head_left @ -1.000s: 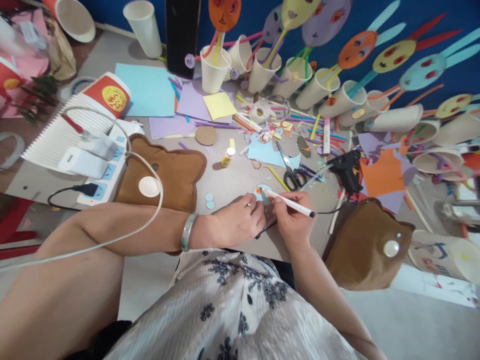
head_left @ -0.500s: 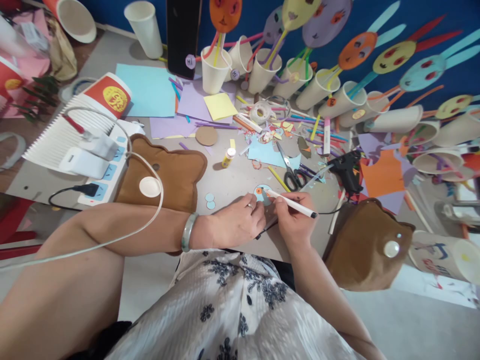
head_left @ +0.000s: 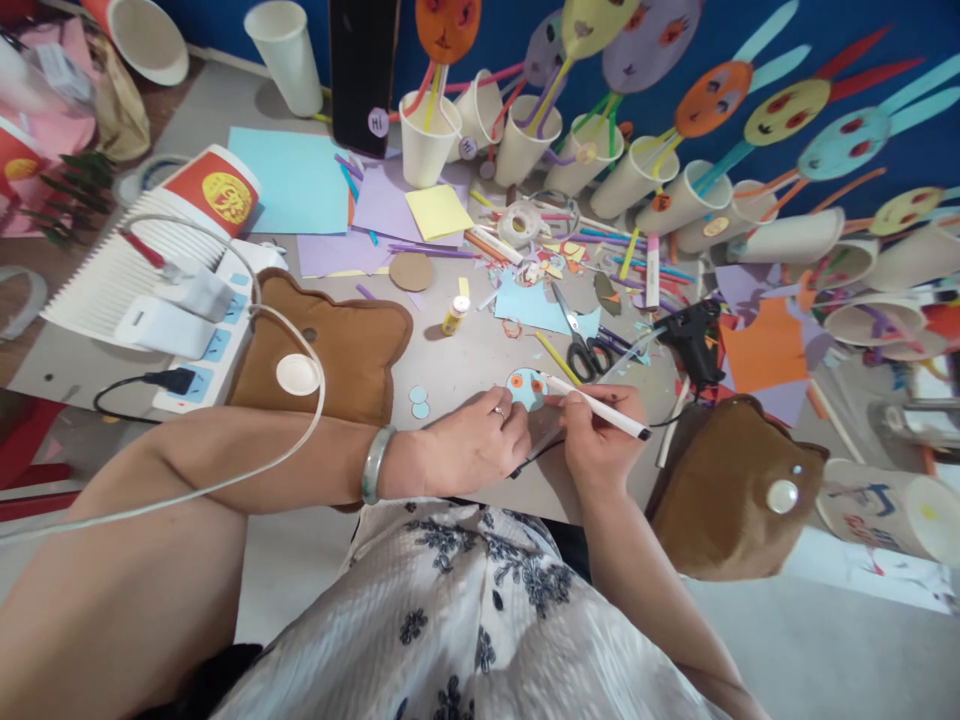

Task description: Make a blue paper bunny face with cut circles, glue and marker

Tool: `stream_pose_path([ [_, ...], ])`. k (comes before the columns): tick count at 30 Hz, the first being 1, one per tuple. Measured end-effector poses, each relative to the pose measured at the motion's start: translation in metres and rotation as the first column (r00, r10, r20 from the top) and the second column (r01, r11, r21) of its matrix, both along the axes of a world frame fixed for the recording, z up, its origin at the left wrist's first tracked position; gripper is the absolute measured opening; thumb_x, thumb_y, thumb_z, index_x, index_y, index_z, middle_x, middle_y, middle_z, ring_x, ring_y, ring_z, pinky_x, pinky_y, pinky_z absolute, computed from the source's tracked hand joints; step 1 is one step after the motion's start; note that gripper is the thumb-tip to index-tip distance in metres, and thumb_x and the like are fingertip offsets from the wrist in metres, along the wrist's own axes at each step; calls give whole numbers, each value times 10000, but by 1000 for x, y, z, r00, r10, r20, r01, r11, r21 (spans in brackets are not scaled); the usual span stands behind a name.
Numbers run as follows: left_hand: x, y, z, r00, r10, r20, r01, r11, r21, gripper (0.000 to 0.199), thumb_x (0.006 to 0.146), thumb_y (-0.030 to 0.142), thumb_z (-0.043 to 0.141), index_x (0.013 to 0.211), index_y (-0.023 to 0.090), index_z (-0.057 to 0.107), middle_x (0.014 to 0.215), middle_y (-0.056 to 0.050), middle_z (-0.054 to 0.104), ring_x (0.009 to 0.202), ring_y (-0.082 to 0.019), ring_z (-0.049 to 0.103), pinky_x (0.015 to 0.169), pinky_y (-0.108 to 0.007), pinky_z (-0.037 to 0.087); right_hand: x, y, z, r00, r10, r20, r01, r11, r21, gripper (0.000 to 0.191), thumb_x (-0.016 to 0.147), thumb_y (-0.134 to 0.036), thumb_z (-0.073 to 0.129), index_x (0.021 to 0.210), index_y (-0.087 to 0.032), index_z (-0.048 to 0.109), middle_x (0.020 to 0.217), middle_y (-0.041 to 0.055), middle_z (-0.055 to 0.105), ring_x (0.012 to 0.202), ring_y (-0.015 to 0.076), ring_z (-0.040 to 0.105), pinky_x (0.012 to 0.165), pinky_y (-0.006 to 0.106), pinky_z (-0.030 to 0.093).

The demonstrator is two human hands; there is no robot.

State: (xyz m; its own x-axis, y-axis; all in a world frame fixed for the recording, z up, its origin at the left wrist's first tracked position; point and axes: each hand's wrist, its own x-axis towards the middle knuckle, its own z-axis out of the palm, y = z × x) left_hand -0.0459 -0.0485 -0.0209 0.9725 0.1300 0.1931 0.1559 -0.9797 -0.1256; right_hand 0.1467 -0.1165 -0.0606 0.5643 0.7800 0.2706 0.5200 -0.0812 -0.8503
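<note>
A small light-blue paper disc (head_left: pixel 526 392) with two orange eye spots lies near the table's front edge. The fingers of my left hand (head_left: pixel 480 442) are bent together at its left edge and hold it. In my right hand (head_left: pixel 601 440) is a white marker (head_left: pixel 609 408), its tip end at the right side of the disc, by the right eye spot. Two tiny blue circles (head_left: pixel 419 402) lie to the left of my left hand. A small glue bottle (head_left: pixel 455 316) stands behind them, and black-handled scissors (head_left: pixel 589 355) lie beyond the disc.
Paper cups (head_left: pixel 429 140) with straws and paper rabbit faces line the back. Paper scraps (head_left: pixel 525 300) and straws litter the middle. A black glue gun (head_left: pixel 691 345) and a brown cushion (head_left: pixel 739 490) are on the right. A power strip (head_left: pixel 196 385) and another brown cushion (head_left: pixel 352 350) are on the left.
The marker and my right hand have shifted slightly right, from the middle of the disc to its right side, showing the right eye spot. My left hand has barely moved.
</note>
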Motion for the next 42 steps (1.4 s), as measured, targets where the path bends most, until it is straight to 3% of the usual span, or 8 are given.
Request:
stream_pose_path([
  [10, 0, -1, -3, 1000, 5, 11, -4, 1000, -13, 325, 998, 146, 491, 1250, 98, 692, 1241, -196, 723, 1052, -274, 688, 1001, -467, 453, 4, -2, -3, 1000, 25, 14, -25, 1000, 2, 153, 928, -339, 656, 892, -222, 566, 735, 1, 720, 680, 235, 779, 587, 331, 555],
  [42, -1, -1, -3, 1000, 9, 12, -9, 1000, 22, 329, 1014, 151, 454, 1232, 107, 696, 1248, -179, 725, 1056, -260, 682, 1003, -449, 445, 4, -2, -2, 997, 27, 68, -22, 998, -66, 193, 918, -390, 671, 896, -223, 579, 736, 21, 729, 710, 241, 764, 646, 368, 558],
])
